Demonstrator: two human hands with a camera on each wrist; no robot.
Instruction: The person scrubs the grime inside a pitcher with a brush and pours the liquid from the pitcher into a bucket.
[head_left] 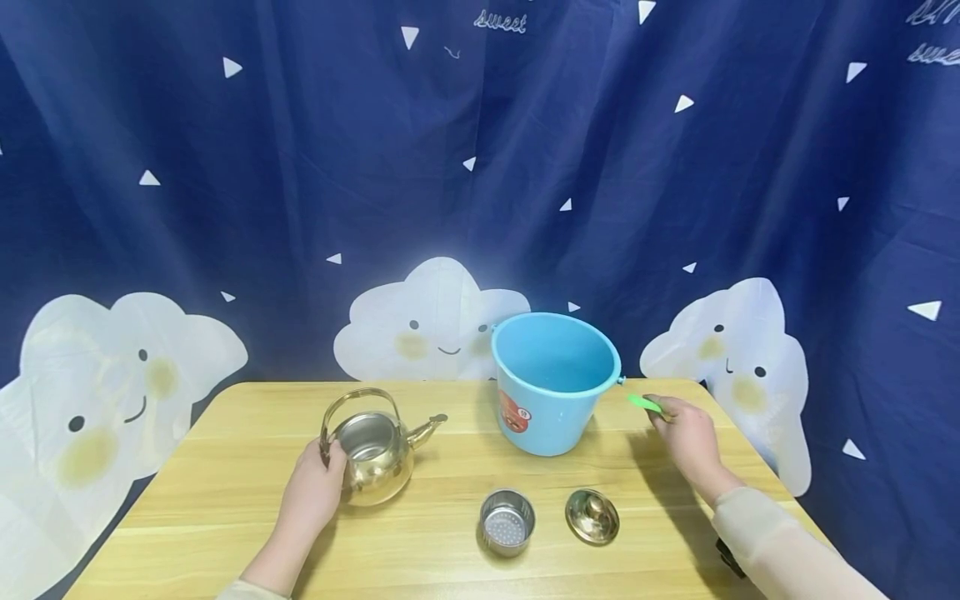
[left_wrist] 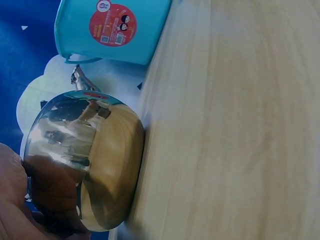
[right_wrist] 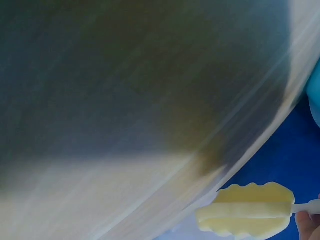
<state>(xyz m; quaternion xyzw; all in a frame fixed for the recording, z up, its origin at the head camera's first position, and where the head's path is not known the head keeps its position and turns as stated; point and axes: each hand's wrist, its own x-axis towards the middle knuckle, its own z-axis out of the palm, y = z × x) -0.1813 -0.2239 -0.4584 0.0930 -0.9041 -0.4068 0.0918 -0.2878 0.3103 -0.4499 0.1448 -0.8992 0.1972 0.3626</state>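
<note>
At the left of the table in the head view, my left hand [head_left: 311, 483] grips a shiny gold teapot [head_left: 378, 471] by the near end of its arched handle. The lid is off and the spout points right. Close up in the left wrist view, the mirror-like teapot body [left_wrist: 85, 165] fills the space by my fingers. My right hand [head_left: 688, 437] pinches a sponge cleaning brush; its green part [head_left: 645, 404] pokes out left, near the bucket. The right wrist view shows its yellow wavy sponge head [right_wrist: 250, 210] and pale stem, with fingertips [right_wrist: 306, 226] on it.
A light blue bucket [head_left: 551, 425] with a red sticker stands at the back, right of centre. Nearer me are a metal strainer cup [head_left: 506, 525] and the gold lid [head_left: 592, 517]. A dark blue curtain [head_left: 480, 167] hangs behind the wooden table [head_left: 420, 558].
</note>
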